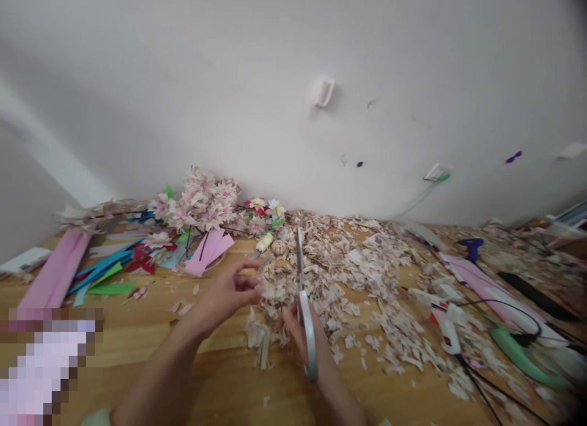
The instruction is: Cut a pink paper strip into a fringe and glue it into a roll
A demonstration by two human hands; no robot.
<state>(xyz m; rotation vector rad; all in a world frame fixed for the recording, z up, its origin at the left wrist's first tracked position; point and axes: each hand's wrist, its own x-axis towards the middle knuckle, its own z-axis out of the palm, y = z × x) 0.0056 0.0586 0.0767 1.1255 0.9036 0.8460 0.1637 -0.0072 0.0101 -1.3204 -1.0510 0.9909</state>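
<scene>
My right hand (300, 334) is closed on a pair of scissors (309, 334) with a pale handle, its blades pointing away from me toward the wall. To its left, my left hand (236, 288) hovers at the near left edge of the heap of dried petal scraps (321, 279), fingers bent and apart, with nothing visible between them. A garlic-like bulb (278, 247) lies just beyond my left hand, beside a small yellowish bottle-like item (265, 241).
Handmade flowers (206, 200) are piled at the back left, near pink paper (57, 270) and blue and green strips. On the right are a white glue gun (444, 325) with a cable, a blue glue gun (471, 247) and a green curved object (527, 356).
</scene>
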